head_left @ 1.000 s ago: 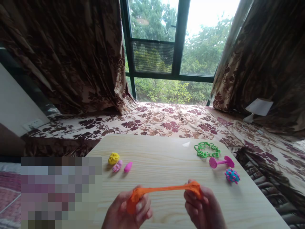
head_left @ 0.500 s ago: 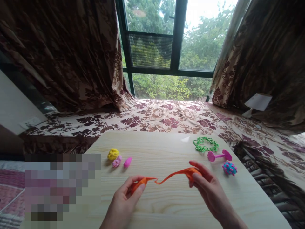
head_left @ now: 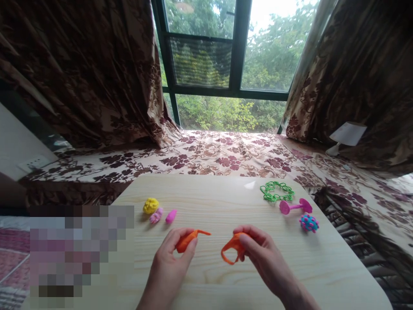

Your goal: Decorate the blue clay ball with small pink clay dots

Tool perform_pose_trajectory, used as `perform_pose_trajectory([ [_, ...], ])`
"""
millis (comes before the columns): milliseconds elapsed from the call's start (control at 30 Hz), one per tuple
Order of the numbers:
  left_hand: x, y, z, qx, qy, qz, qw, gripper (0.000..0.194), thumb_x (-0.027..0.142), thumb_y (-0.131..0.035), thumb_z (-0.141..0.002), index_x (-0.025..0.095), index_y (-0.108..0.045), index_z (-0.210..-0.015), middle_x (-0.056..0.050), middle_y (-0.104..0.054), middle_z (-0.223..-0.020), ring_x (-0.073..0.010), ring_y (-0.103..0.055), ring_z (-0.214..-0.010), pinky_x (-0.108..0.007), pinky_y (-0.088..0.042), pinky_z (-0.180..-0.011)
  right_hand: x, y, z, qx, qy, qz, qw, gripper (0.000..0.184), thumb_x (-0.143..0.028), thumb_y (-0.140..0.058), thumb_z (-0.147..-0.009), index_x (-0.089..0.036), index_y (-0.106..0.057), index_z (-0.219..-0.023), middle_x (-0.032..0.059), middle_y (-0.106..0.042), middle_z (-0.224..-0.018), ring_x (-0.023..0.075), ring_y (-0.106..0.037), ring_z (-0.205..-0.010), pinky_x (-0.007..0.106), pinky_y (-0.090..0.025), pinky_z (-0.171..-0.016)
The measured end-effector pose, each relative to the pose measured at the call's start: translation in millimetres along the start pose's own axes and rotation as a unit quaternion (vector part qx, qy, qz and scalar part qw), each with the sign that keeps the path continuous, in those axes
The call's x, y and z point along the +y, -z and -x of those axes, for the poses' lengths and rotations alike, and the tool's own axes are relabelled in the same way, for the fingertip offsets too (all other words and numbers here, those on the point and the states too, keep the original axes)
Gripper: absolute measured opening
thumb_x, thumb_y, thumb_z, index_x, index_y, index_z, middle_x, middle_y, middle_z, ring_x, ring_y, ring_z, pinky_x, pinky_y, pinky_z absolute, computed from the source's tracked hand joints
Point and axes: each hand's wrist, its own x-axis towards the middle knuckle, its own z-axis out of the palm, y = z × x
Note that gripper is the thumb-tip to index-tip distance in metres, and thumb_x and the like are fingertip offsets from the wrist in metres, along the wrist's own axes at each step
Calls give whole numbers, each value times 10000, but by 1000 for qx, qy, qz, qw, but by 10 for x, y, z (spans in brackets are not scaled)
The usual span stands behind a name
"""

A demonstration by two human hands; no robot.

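Between thumb and fingers, my left hand pinches a lump of orange modelling clay, from which a thin tail sticks out to the right. A second piece of orange clay is gripped in my right hand; its thin strand curls down into a loop. A gap separates the two pieces. Both hands are raised over the pale wooden table. Beyond my left hand lie a yellow clay lump, a mottled pink lump and a smooth pink piece.
On the table's right lie a green chain ring, a pink dumbbell shape and a blue ball with pink knobs. A flower-patterned window ledge runs behind the table. A white lamp stands at right. The lower left is blurred out.
The orange strand that joined both hands has parted into two pieces. My right hand has moved left and its strand now hangs in a loop. The view has shifted slightly.
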Motion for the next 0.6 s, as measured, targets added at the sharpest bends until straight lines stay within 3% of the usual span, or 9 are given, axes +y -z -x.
perform_pose_trajectory([
  [100,-228,-26,-126,50,-44,-96,993,257,340,-541,-774,206,-572,-991,-53,-635,-969,-204,-592,-894,-323,-444,-823,-13,111,-54,51,14,-9,999,312,-365,-564,-821,-175,-584,-1067,21,-622,-756,88,-470,-577,230,-390,-568],
  [233,-434,-61,-292,47,-168,-246,954,201,292,-528,-781,212,-600,-951,-57,-640,-956,-247,-548,-957,-408,-400,-886,114,160,-176,62,48,158,984,320,-392,-556,-806,-151,-626,-1003,44,-626,-775,132,-535,-643,273,-440,-624],
  [333,-498,-67,-333,45,-177,-261,948,266,277,-536,-771,209,-584,-1023,-78,-616,-1028,-273,-517,-1015,-437,-400,-883,214,181,-220,49,127,333,933,258,-312,-493,-833,-194,-625,-1021,60,-590,-940,162,-562,-808,281,-453,-700],
  [467,-469,-61,-260,91,-200,-259,941,367,269,-528,-779,209,-517,-1141,-106,-534,-1159,-282,-457,-1112,-448,-377,-926,247,217,-236,12,140,460,877,377,-183,-443,-831,-223,-482,-1204,46,-586,-973,134,-562,-726,278,-452,-680],
  [533,-409,-78,-184,97,-212,-243,942,341,241,-526,-782,216,-529,-1122,-95,-536,-1148,-266,-466,-1101,-436,-374,-935,251,205,-256,11,136,497,857,333,-165,-498,-802,-213,-512,-1132,23,-615,-889,142,-564,-724,287,-439,-704],
  [600,-336,-123,-95,72,-218,-223,947,320,204,-516,-787,223,-542,-1105,-79,-546,-1124,-244,-480,-1080,-418,-380,-934,273,163,-286,1,143,525,839,174,-154,-525,-792,-208,-577,-949,6,-618,-809,150,-561,-749,280,-423,-717],
])
